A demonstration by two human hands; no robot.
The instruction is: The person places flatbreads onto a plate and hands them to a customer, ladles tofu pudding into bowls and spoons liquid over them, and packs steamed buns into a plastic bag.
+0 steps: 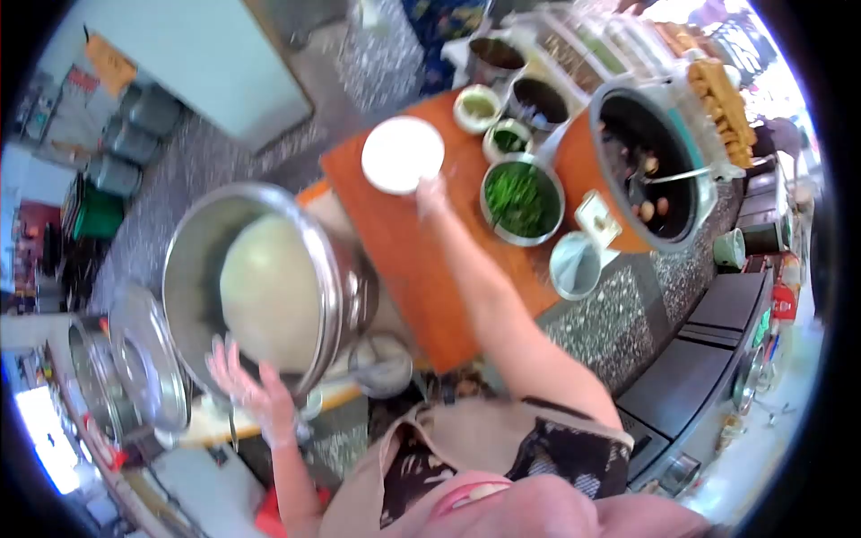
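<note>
My right hand (431, 195) grips the near rim of a round white dish (403, 154), plate or bowl I cannot tell, above an orange-brown board (408, 269). My left hand (256, 394), in a thin clear glove, has its fingers spread and holds nothing. It is at the near rim of a large steel pot (193, 269); whether it touches the rim I cannot tell. A smooth, pale rounded mass (272, 287) shows inside the pot. On the board's right are a steel bowl of chopped greens (524, 199) and small bowls, one with green bits (508, 141).
A big pot of dark liquid (650, 152) with a ladle stands right of the board. Before it is a pale plastic tub (575, 266). A steel lid (148, 359) leans at the left. Clear food containers (578, 49) line the back right.
</note>
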